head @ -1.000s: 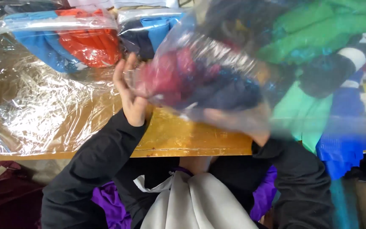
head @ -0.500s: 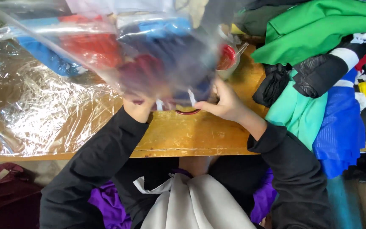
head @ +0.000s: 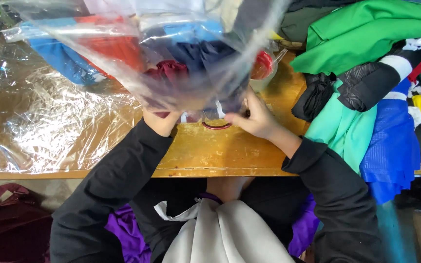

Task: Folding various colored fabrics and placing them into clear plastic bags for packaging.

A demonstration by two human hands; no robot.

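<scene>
Left hand [head: 161,122] and right hand [head: 252,117] both grasp the near edge of the clear bag [head: 171,58] of clothes above the table [head: 220,151].

The clear bag [head: 137,58] that both hands grip is thin, glossy plastic film, crinkled, with soft dark red and navy cloth showing through it. On the left, loose plastic sheeting [head: 49,122] lies shiny and wrinkled. The table [head: 210,156] is worn, scuffed yellowish wood with a dull sheen. On the right, the piled garments [head: 366,97] are matt fabric, some of it smooth, slightly shiny blue mesh.
</scene>
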